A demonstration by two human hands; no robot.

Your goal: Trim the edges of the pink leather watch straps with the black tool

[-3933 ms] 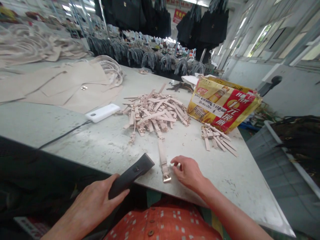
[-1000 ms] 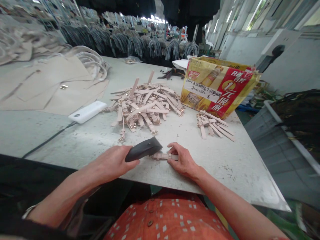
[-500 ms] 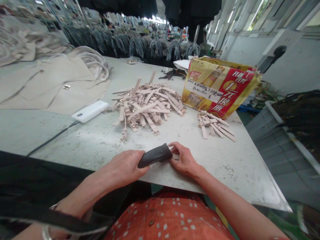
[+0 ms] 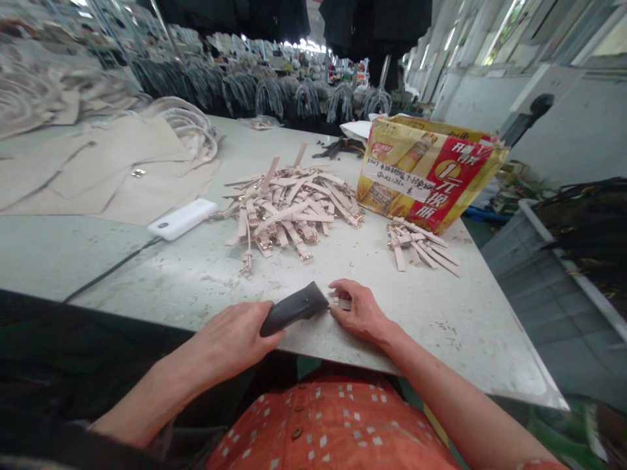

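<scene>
Grip: left hand (image 4: 240, 329) wrapped round matte-black elongated handheld tool (image 4: 295, 309); right hand (image 4: 363, 314) pinching pale-pink flat leather-like strap (image 4: 345, 304) | Strap: at tool's tip, over grey-white tabletop (image 4: 416, 326) | Change: tip drawn slightly back from right hand, baring strap between, seemingly mid-work

Below the centre of the frame, most of the strap (image 4: 344, 304) is hidden by the right hand (image 4: 360, 313) and by the black tool (image 4: 294, 309); I cannot tell whether the tool touches it. The left hand (image 4: 242, 329) covers the tool's rear end. In the middle, the lower straps of the pile (image 4: 294, 209) lie under the upper ones. At right of centre, the yellow carton (image 4: 431, 173) hides most of its inside. The upper edge cuts the black bags (image 4: 377, 29), the right edge the grey bin (image 4: 553, 294), the left edge the beige pieces (image 4: 44, 176). The far background is too small and blurred.
</scene>
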